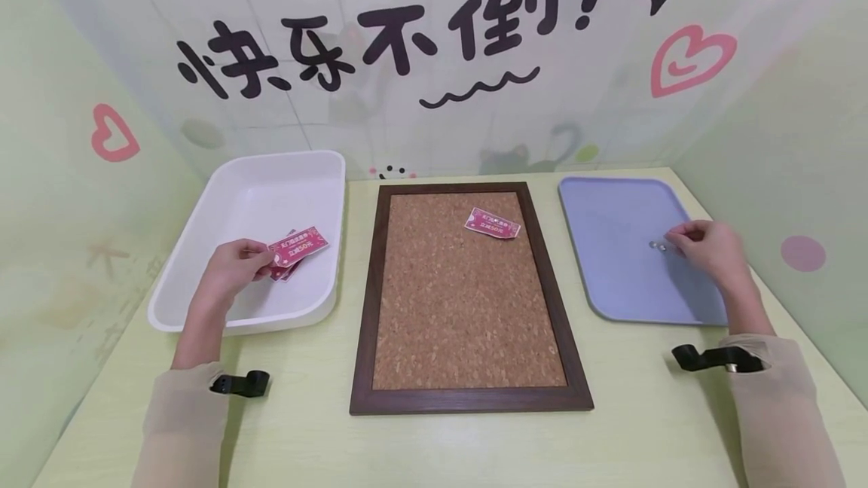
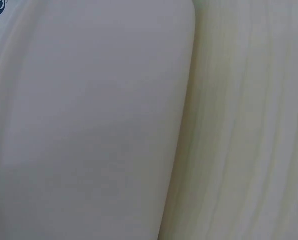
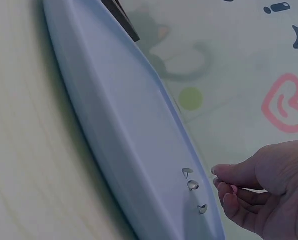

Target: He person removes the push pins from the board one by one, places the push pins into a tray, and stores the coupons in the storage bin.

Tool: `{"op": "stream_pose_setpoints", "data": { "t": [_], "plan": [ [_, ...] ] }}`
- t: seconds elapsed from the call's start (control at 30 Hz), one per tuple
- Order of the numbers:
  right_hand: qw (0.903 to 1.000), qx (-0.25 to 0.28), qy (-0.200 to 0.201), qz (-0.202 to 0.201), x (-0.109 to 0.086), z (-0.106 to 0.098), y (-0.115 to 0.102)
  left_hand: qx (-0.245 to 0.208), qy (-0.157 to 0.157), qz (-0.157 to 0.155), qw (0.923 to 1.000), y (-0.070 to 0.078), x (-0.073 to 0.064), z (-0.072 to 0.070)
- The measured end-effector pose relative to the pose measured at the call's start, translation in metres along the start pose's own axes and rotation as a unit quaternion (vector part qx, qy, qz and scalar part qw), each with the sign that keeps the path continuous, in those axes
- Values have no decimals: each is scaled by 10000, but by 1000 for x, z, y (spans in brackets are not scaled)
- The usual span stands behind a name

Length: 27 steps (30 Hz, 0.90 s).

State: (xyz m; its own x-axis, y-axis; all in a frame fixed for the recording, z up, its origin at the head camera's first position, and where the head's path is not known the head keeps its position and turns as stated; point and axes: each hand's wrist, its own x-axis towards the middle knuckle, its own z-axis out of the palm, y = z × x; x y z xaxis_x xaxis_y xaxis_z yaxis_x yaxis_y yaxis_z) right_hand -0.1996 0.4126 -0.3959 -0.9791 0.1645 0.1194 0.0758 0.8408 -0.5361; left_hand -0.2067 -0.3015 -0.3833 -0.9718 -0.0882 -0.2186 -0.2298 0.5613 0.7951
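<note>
My left hand [image 1: 237, 268] pinches a pink printed coupon [image 1: 299, 247] over the white plastic tub [image 1: 258, 315]. More pink coupons [image 1: 279, 272] show partly beneath that one. In the left wrist view only the tub's wall [image 2: 99, 100] and the table appear; the hand is out of sight. Over the right side of the blue tray [image 1: 624, 247] is my right hand [image 1: 708, 247], thumb and forefinger tips close together beside clear thumbtacks [image 1: 658, 245]. The right wrist view shows three thumbtacks [image 3: 192, 185] near the right hand [image 3: 263, 190]; whether its fingertips hold one is unclear.
Between tub and tray lies a cork board [image 1: 468, 300] in a dark wooden frame. One pink coupon [image 1: 493, 224] is on its upper right part, with a tack at its upper edge. A printed curtain [image 1: 434, 119] stands behind the table [image 1: 468, 450].
</note>
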Motion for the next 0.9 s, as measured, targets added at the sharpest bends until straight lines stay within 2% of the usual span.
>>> {"op": "stream_pose_setpoints", "data": {
  "t": [0.3, 0.9],
  "plan": [
    [9998, -219, 36, 27, 0, 1, 8, 180, 15, -243, 9995, 0, 0, -1],
    [9996, -205, -79, 156, -1, 4, 12, 298, -2, -375, 9988, -3, 1, -2]
  ]
}}
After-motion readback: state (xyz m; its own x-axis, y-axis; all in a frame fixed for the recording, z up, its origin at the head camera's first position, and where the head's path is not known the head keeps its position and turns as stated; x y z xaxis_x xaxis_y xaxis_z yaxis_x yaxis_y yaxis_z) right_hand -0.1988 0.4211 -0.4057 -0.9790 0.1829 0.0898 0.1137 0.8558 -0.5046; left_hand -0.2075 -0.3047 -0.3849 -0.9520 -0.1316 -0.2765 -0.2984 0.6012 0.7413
